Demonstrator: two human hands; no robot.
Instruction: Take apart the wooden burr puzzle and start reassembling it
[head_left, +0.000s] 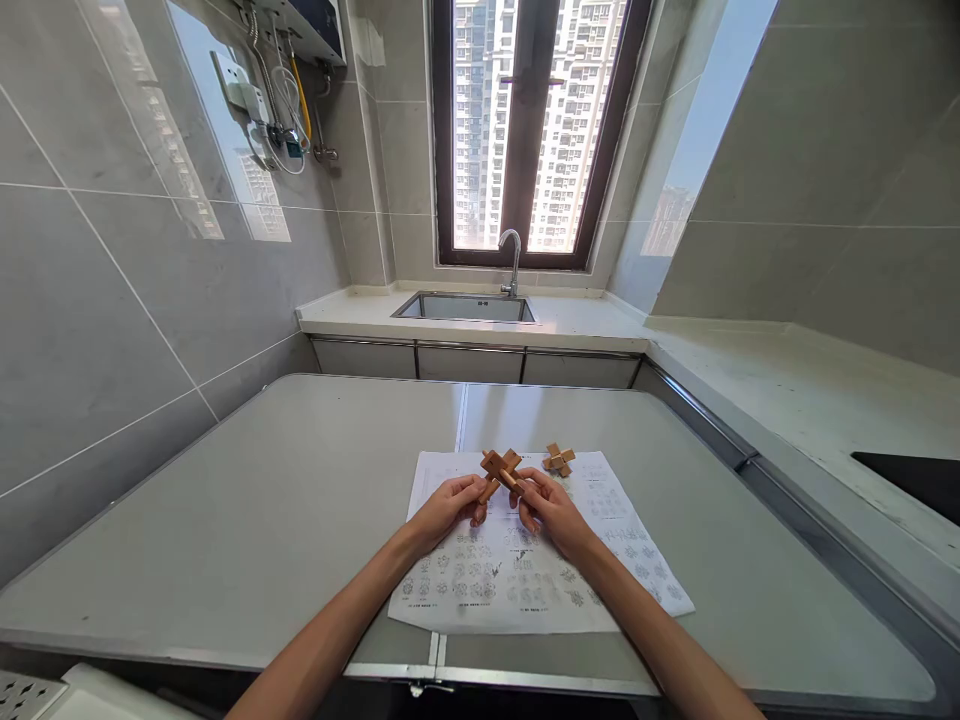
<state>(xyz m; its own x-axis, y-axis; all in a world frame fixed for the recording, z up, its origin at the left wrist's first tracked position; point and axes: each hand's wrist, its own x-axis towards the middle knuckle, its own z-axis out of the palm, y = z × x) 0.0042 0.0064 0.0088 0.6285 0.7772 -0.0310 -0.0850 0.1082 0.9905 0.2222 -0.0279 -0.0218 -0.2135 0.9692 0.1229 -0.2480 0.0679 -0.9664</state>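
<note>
Between my two hands is a wooden burr puzzle point(501, 468), its brown bars crossing each other, held above a printed sheet. My left hand point(455, 503) pinches its lower left bar between thumb and fingers. On the other side, my right hand point(546, 508) grips the bar that points to the lower right. A second wooden burr puzzle point(558, 459) lies just beyond my right hand, at the sheet's far edge. The white instruction sheet point(480, 610) lies flat beneath my hands, printed with several small diagrams. My fingers cover parts of the held bars.
A pale folding table point(300, 500) carries everything, with a metal latch point(431, 688) at its near edge. Behind it is a counter with a sink point(465, 307) and faucet point(511, 262) under a window. Another counter point(810, 400) runs along the right, and a tiled wall point(150, 280) along the left.
</note>
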